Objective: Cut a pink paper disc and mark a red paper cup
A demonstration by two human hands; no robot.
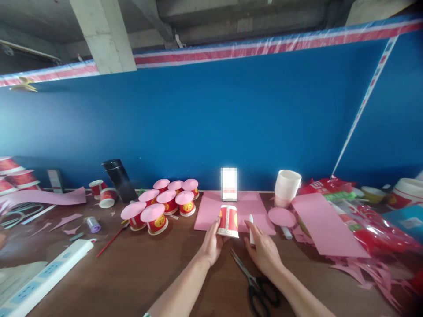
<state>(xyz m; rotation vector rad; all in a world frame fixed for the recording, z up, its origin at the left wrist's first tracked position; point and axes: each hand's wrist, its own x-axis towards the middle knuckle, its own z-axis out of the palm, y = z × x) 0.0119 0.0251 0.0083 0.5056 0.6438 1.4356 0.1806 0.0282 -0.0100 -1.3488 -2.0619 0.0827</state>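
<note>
My left hand (213, 244) is wrapped round a red and white paper cup (228, 221) with yellow patches, held upside down just in front of a pink paper sheet (208, 204). In my right hand (262, 248) is a slim white tube (251, 233) with a narrow tip, which points up and away; fingers cover part of it. Black-handled scissors (253, 279) lie on the table between my forearms, blades towards the cup. A round pink paper disc (282, 217) rests to the right of the sheet.
Left of the sheet stand several red cups topped with pink discs (153, 212). A black bottle (119, 180), a paintbrush (110, 241) and a white power strip (49, 277) are further left. White stacked cups (287, 187), pink scraps (373, 273) and plastic packets (370, 220) lie right.
</note>
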